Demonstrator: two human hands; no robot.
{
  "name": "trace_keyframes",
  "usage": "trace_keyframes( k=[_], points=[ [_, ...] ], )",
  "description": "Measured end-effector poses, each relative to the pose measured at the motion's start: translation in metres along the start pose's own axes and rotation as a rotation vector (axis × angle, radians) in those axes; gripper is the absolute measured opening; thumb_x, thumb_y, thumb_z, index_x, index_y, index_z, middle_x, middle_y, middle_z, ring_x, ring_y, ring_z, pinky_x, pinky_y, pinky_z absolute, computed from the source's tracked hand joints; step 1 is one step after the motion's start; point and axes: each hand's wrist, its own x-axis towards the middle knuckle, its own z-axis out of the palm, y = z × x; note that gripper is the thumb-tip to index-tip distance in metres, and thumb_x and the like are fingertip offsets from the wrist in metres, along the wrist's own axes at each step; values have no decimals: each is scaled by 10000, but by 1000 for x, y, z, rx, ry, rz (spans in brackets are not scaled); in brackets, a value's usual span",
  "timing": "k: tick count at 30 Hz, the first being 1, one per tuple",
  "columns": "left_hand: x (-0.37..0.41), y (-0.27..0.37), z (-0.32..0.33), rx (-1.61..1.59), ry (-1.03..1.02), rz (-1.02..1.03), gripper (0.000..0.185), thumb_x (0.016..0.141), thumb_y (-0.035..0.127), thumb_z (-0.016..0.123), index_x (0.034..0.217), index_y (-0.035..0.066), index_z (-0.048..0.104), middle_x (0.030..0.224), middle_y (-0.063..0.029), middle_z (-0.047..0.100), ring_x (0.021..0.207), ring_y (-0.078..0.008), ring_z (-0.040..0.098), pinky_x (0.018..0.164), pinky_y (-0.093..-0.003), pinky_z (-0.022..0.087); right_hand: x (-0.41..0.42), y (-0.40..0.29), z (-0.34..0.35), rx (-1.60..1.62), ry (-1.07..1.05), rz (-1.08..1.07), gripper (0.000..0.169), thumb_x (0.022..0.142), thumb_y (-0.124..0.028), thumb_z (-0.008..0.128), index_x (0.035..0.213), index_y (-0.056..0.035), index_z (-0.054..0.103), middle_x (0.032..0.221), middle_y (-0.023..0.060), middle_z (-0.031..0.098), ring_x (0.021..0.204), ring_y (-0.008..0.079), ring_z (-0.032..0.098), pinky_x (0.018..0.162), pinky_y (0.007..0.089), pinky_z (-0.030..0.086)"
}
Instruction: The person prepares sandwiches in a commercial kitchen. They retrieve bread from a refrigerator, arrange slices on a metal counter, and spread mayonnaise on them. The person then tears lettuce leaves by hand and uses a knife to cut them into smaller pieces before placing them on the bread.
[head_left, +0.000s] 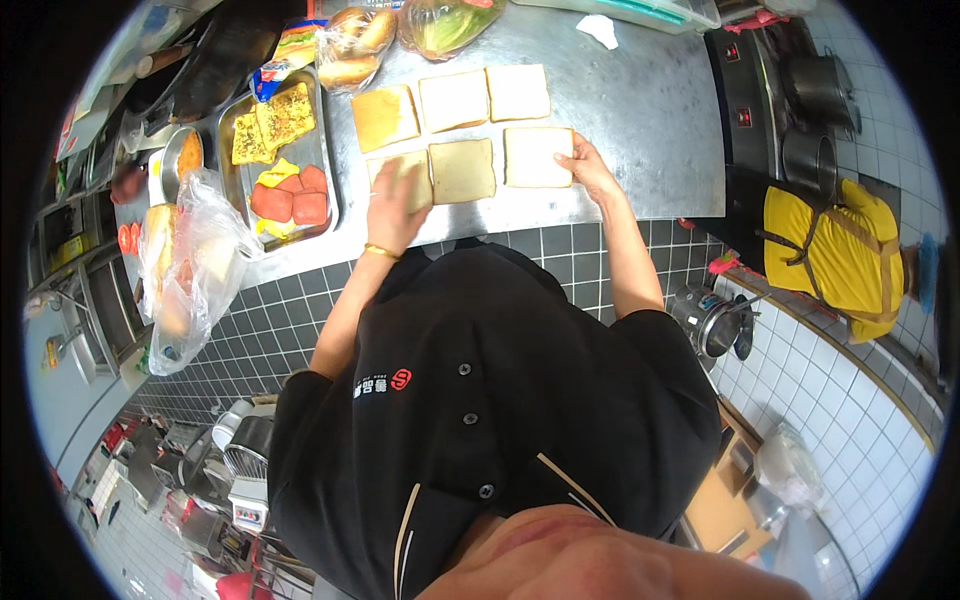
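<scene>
Six slices of white bread lie in two rows on a stainless steel table. My right hand pinches the right edge of the front-right bread slice, thumb on top. My left hand, blurred and with a gold bangle at the wrist, is over the front-left bread slice; whether it grips the slice is unclear. Between them lies the front-middle bread slice. Behind are a crusty-looking browned slice and two pale slices, the back-middle one and the back-right one.
Left of the bread, a metal tray holds seasoned yellow slices and pink ham slices. Bagged buns and bagged lettuce stand behind. A plastic bag overhangs the front-left edge. Another person in yellow is at right.
</scene>
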Motion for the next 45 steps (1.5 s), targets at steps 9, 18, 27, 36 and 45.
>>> trace_keyframes(
  k=[9,18,27,36,45],
  points=[
    [63,41,47,291,-413,176,1131,557,649,727,1458,159,250,1529,-171,109,1419,-328,86,1139,-470,99,6,-32,36,-1081,161,205,572,737,-322,740,1138,21,519,1126,242,577,1037,379,567,864,435,478],
    [84,36,63,336,-563,185,1051,641,666,654,1469,193,212,1539,-82,145,1424,-325,69,1116,-569,43,95,-29,33,-1179,416,-587,627,775,-253,686,1350,-179,447,1390,221,352,1241,461,311,1039,488,315],
    [74,22,59,154,-398,190,1023,601,667,675,1429,184,319,1523,-119,175,1414,-322,115,1101,-586,84,110,-65,58,-1451,202,-223,677,718,-388,707,1335,-259,462,1347,115,432,1225,385,342,1015,508,312],
    [68,-47,21,100,128,-311,739,794,431,621,1396,95,357,1491,-297,79,1366,-491,81,1090,-581,105,125,-65,117,-1535,82,-374,598,728,-390,710,1275,-235,523,1339,62,450,1238,339,342,1040,580,215],
    [149,-200,-92,285,736,-273,464,707,-49,563,1115,171,594,1271,-147,448,1210,-374,368,995,-467,336,129,-80,171,-1546,118,-546,508,719,-358,729,1171,-164,602,1257,99,501,1178,315,409,1013,508,278]
  ],
)
